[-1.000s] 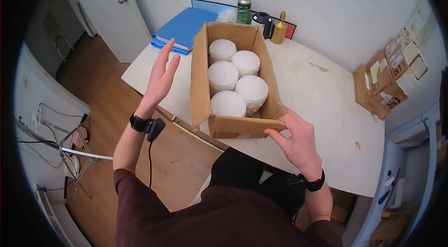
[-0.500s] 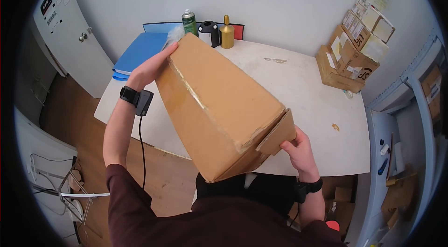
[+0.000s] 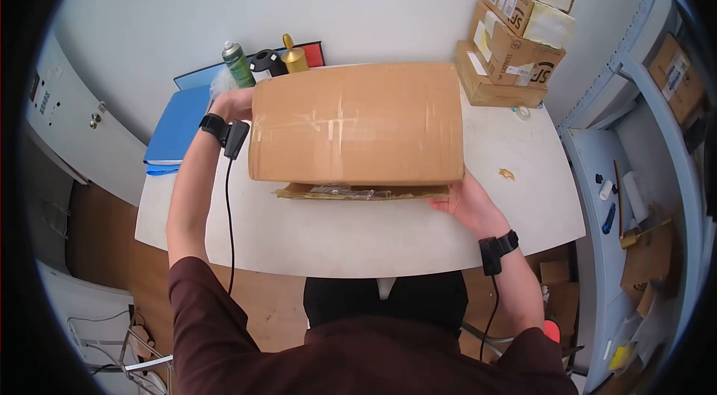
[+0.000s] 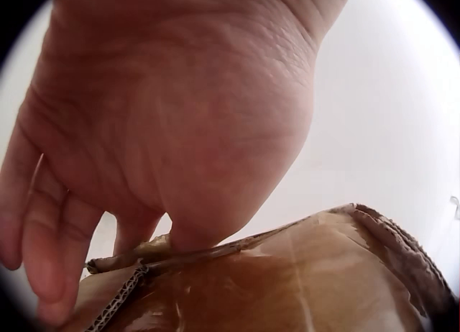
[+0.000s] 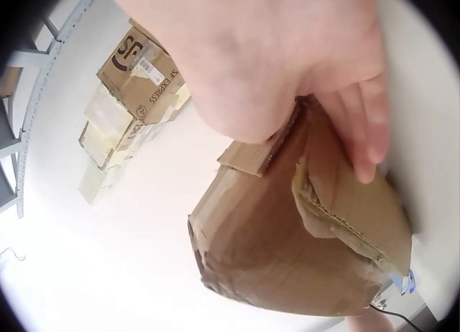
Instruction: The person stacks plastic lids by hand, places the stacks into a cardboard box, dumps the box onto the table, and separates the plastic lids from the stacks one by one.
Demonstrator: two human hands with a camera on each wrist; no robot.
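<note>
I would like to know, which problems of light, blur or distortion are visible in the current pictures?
Head view: dark rounded border, shelf frame curved, apparently by the lens, pale glare on the tape of the box; left wrist view: background nearly washed out, shine on the box; right wrist view: background very bright, right hand slightly soft, corners dark.
</note>
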